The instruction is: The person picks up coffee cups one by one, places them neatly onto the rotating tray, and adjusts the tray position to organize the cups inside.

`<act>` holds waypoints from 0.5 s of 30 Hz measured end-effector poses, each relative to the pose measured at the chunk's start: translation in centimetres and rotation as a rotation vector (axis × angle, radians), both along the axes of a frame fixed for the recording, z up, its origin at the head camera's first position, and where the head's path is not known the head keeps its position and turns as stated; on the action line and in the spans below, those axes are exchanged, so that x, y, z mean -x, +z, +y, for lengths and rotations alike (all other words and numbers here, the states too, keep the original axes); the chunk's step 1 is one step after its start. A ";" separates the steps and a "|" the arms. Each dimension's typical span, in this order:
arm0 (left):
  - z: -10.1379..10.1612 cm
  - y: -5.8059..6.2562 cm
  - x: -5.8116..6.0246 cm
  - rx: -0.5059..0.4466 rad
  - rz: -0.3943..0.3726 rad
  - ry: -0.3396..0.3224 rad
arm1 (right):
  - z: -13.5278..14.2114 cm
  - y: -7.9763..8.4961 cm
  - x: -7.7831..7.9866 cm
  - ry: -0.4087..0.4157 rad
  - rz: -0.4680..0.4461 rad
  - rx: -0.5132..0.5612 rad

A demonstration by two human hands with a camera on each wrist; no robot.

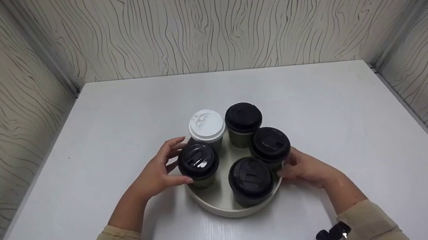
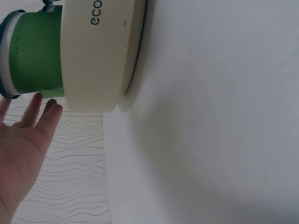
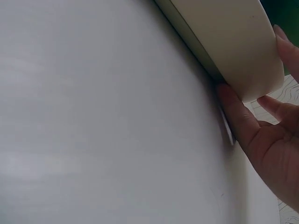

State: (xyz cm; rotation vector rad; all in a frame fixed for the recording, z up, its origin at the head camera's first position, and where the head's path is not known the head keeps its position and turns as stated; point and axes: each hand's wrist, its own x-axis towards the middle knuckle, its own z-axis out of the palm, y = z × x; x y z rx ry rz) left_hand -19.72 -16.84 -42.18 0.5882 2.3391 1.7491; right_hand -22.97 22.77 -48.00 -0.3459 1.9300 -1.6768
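A round cream tray (image 1: 233,213) with a raised wall stands on the table, bearing several lidded paper cups. My left hand (image 1: 156,175) is spread around the left black-lidded cup (image 1: 199,162), thumb in front and fingers behind. In the left wrist view its fingers lie fairly straight beside the green cup (image 2: 37,53); a firm hold does not show. My right hand (image 1: 310,167) grips the tray's right edge; in the right wrist view one finger lies under the base and another digit reaches over the rim. Right of that edge's inside stands another black-lidded cup (image 1: 269,146).
A white-lidded cup (image 1: 206,125) and a black-lidded cup (image 1: 243,117) stand at the tray's back, another black-lidded cup (image 1: 251,179) at its front. The white table (image 1: 149,107) meets wood-grain patterned panels (image 1: 204,25) behind and at both sides.
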 end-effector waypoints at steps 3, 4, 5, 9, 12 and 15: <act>-0.7 0.0 0.5 0.006 0.032 0.035 | 0.0 0.0 0.0 0.000 0.008 -0.014; -0.9 0.1 0.6 0.001 0.042 0.041 | 0.0 0.1 0.0 0.002 0.009 -0.018; -1.1 0.3 0.7 -0.005 0.054 0.050 | 0.1 0.1 0.0 0.001 0.012 -0.029; -1.8 0.9 1.1 0.010 0.079 0.099 | 0.4 0.4 0.2 0.013 0.049 -0.072; -2.2 1.4 1.3 0.056 0.064 0.149 | 0.8 0.8 0.4 0.021 0.072 -0.107; -2.7 2.0 1.7 0.120 0.038 0.195 | 1.5 1.8 0.8 0.032 0.072 -0.156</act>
